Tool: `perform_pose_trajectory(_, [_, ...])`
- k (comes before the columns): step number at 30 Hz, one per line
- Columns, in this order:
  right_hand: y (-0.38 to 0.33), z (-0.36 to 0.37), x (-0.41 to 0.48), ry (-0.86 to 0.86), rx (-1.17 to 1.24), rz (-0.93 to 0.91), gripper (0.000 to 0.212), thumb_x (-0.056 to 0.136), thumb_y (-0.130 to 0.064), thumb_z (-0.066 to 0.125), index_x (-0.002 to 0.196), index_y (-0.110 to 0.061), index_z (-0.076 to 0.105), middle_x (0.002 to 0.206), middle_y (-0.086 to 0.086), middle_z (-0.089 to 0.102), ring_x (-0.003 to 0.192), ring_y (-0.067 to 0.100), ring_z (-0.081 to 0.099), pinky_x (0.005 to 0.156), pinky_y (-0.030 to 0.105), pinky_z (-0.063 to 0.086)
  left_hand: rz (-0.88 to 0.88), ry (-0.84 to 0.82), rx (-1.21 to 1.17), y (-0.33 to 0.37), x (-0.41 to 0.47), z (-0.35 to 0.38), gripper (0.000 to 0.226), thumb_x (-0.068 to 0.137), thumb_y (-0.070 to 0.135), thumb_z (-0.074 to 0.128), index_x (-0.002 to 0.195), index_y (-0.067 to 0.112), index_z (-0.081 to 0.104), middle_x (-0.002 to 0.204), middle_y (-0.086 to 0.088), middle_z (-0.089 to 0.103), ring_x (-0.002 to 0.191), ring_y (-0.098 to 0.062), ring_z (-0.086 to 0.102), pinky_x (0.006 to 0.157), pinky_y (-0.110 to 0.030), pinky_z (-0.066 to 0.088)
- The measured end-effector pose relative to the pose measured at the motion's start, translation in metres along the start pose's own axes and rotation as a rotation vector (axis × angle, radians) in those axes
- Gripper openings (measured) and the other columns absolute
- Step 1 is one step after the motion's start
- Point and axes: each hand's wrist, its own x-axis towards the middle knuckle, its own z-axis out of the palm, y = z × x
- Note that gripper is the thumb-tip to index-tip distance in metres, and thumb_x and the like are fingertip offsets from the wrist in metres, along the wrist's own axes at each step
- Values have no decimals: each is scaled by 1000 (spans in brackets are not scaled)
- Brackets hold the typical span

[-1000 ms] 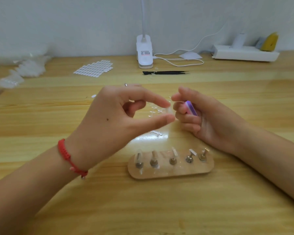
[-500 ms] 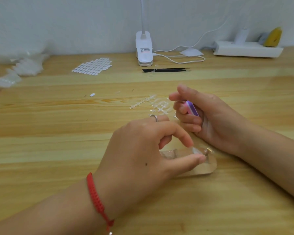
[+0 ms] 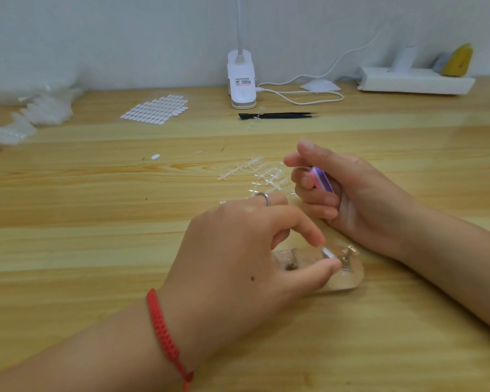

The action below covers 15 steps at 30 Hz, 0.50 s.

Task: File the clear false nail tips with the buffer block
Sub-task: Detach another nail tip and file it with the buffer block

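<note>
My left hand (image 3: 246, 250) lies over the clear nail stand (image 3: 351, 280), and its thumb and forefinger pinch a clear nail tip (image 3: 327, 252) on a post near the stand's right end. A bare metal post (image 3: 347, 257) stands just to the right of that tip. My right hand (image 3: 359, 199) rests on the table behind the stand, its fingers curled round a pink and purple buffer block (image 3: 320, 179). Most of the stand and its other posts are hidden under my left hand. Loose clear nail tips on sprues (image 3: 255, 171) lie beyond both hands.
A white clip lamp (image 3: 241, 83) with its cable stands at the back, black tweezers (image 3: 277, 116) in front of it. A sheet of white adhesive tabs (image 3: 154, 110) lies at the back left, plastic bags (image 3: 40, 108) farther left, a white power strip (image 3: 416, 82) at the back right.
My left hand came down from the buffer block to the stand and took hold of a nail tip near its right end. My right hand kept the block and stayed put.
</note>
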Motion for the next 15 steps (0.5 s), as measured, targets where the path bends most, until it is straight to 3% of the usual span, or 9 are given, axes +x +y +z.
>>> perform_pose_trajectory(5, [0, 1, 0, 11, -4, -4, 22, 79, -37, 65, 76, -20, 77, 61, -7, 48, 45, 4, 34, 38, 14, 33, 108, 9, 129, 2, 0, 0, 19, 67, 57, 64, 71, 38, 65, 54, 24, 25, 54, 14, 31, 62, -16, 26])
perform_pose_trajectory(11, [1, 1, -1, 15, -12, -6, 22, 79, -38, 64, 76, -20, 77, 61, -7, 48, 44, 3, 33, 38, 15, 33, 117, -16, 141, 3, 1, -2, 20, 68, 56, 62, 78, 39, 67, 59, 27, 26, 58, 10, 31, 67, -15, 28])
perform_pose_trajectory(13, [0, 2, 0, 17, 2, -8, 22, 81, -37, 64, 76, -20, 77, 61, -6, 48, 44, 4, 33, 38, 15, 33, 94, -79, 163, 2, 1, -5, 35, 66, 65, 59, 93, 43, 65, 70, 24, 33, 68, 4, 34, 70, -11, 30])
perform_pose_trajectory(15, [-1, 2, 0, 31, 31, -3, 23, 82, -36, 62, 75, -19, 77, 60, -6, 49, 43, 4, 33, 37, 15, 34, 42, -176, 187, 1, 0, -9, 61, 58, 78, 55, 111, 49, 48, 87, 24, 38, 83, 5, 35, 77, -7, 31])
